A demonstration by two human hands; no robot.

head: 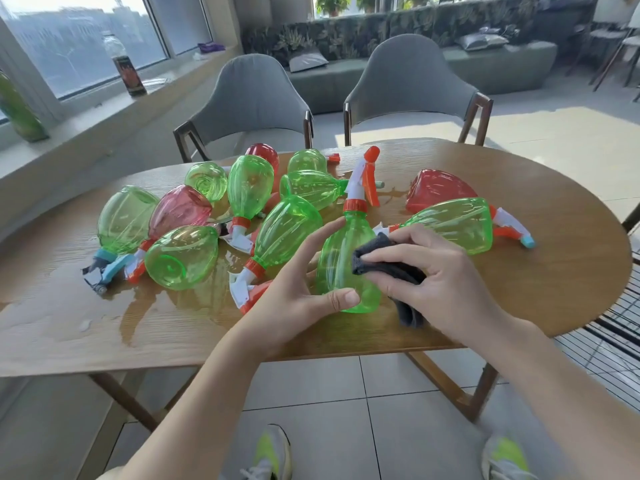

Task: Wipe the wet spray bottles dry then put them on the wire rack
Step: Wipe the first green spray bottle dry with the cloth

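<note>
**Head view: wiping one green bottle, pile still wet**

Head camera shows the left hand (304, 289) holding an upright translucent green plastic spray bottle with an orange collar and white-and-orange trigger head (341, 261); the thumb lies across its lower body and the fingers reach round its far side. The right hand (433, 271) pinches a folded dark grey cloth (384, 261) and presses it against the bottle's right flank. The bottle is near the front edge of the oval wooden table (554, 271).

Just behind it, the remaining green and red translucent spray bottles (249, 206) lie on their sides in a loose heap, several touching. All appear empty; no liquid level is visible in any of them. Puddles of water (145, 306) cover the tabletop around the heap.

The black wire rack (609, 344) stands low at the right, beside the table; only part of it is in view and nothing can be seen on it.

Risks, as judged:
- A wet plastic body may slip out of the light left-hand hold.
- Resting the wiped bottle on the puddled tabletop would re-wet it.
- An elbow or bottle could nudge the heap and roll a bottle off the edge.
</note>
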